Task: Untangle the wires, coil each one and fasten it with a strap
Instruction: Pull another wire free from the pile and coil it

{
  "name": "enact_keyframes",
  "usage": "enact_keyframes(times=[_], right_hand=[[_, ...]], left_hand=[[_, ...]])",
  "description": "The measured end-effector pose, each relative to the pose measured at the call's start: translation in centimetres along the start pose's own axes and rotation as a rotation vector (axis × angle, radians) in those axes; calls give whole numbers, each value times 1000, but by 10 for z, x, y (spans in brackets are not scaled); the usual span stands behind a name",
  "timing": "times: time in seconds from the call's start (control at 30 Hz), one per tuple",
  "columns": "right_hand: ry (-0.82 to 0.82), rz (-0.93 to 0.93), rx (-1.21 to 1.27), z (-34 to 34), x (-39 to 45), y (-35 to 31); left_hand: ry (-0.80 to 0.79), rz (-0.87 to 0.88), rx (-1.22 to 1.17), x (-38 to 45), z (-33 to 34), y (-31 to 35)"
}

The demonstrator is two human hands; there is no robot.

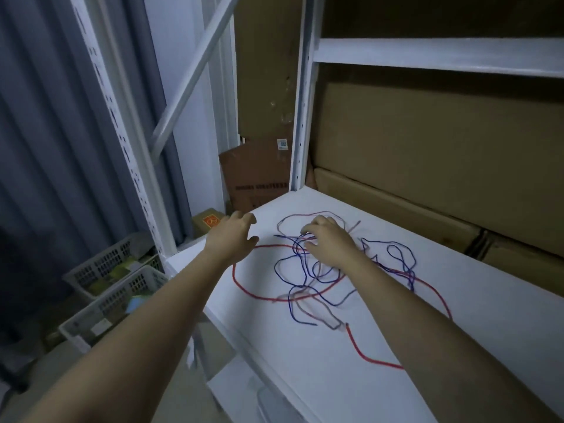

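Hands over tangled wires

The white shelf has bare room at the front and right, where hands can slide in. The tangled wires fill the middle. Cardboard boxes block the back like a wall. A white post stands at the back corner. The upper shelf hangs overhead. Baskets sit below, off the left edge.
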State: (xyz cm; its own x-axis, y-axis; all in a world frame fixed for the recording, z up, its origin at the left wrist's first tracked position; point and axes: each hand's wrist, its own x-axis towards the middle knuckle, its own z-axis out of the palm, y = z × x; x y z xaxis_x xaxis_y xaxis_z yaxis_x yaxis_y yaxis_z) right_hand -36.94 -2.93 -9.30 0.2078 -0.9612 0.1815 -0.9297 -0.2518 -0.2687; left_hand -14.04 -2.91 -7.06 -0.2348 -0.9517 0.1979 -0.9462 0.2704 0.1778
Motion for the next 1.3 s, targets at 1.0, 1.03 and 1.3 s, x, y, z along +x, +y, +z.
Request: enact_keyframes(times=[1.0, 1.03, 1.3], right_hand=[[385, 656, 144, -20, -34, -8], [459, 655, 135, -23, -34, -12], [935, 624, 648, -56, -25, -47]], left_hand=[[-123, 479, -497, 137, 61, -19], [-107, 495, -510, 137, 59, -18], [-178, 622, -758, 127, 41, 2]])
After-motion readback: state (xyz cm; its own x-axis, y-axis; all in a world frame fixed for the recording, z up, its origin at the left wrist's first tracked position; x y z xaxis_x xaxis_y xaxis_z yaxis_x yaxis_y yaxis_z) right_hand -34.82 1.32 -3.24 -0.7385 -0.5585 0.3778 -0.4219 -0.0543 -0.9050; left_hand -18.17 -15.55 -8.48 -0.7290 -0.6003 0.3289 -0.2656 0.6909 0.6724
